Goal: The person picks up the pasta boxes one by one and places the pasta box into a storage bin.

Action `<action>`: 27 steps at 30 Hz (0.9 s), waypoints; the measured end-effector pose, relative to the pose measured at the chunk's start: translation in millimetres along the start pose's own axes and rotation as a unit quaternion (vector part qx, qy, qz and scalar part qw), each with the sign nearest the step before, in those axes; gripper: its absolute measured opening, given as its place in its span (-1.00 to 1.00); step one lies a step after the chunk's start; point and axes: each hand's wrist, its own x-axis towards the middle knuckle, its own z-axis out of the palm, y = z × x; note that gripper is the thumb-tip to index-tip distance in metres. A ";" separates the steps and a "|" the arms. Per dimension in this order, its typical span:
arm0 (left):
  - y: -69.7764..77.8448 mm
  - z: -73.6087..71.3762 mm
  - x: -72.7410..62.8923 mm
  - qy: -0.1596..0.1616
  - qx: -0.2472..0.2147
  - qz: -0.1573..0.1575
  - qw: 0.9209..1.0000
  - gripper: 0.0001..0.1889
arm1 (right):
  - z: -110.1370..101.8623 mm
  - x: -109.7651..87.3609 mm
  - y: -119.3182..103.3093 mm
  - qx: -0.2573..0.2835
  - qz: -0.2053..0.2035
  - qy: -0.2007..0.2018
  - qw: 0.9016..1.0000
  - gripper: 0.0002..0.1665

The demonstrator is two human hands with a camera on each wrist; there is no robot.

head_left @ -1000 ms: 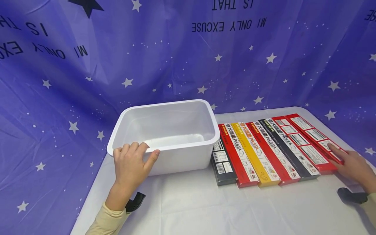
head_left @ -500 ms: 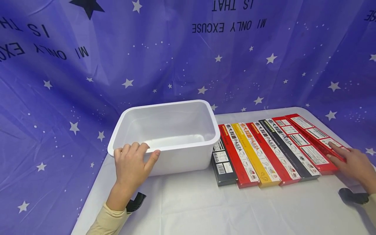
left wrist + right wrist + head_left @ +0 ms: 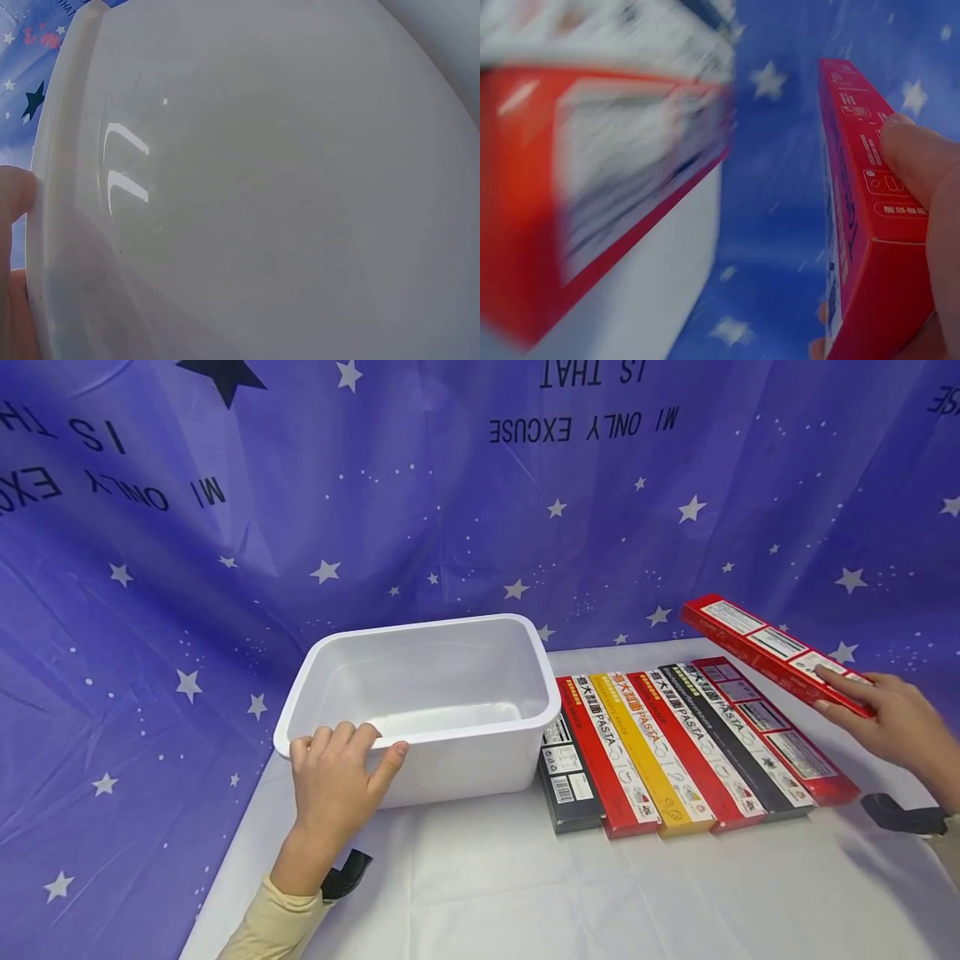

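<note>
My left hand (image 3: 333, 785) grips the near rim of a white plastic bin (image 3: 465, 760), fingers over the edge and thumb outside. In the left wrist view the bin's wall (image 3: 247, 180) fills most of the picture. At the right, my right hand (image 3: 896, 722) holds a red pasta box (image 3: 776, 647) by its near end, raised above the table with its far end pointing back and left. The right wrist view shows the thumb on that red box (image 3: 874, 172). Below it lies another red pasta box (image 3: 780, 735), label side up.
Beside it lie a black box (image 3: 738, 739), a red box (image 3: 701, 752), a yellow box (image 3: 652, 756), another red box (image 3: 611, 760) and a black box (image 3: 570, 785) against the bin. A white cloth covers the table (image 3: 525, 893); a purple starry curtain (image 3: 450, 527) hangs behind.
My right hand has lifted the rightmost red pasta box off the table, up and to the left. The left hand and the bin have stayed in place.
</note>
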 end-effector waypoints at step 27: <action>-0.3 0.0 -0.3 0.003 0.001 0.004 1.000 -0.12 | -41.6 106.5 -227.0 0.117 -0.219 -0.114 0.962 -0.34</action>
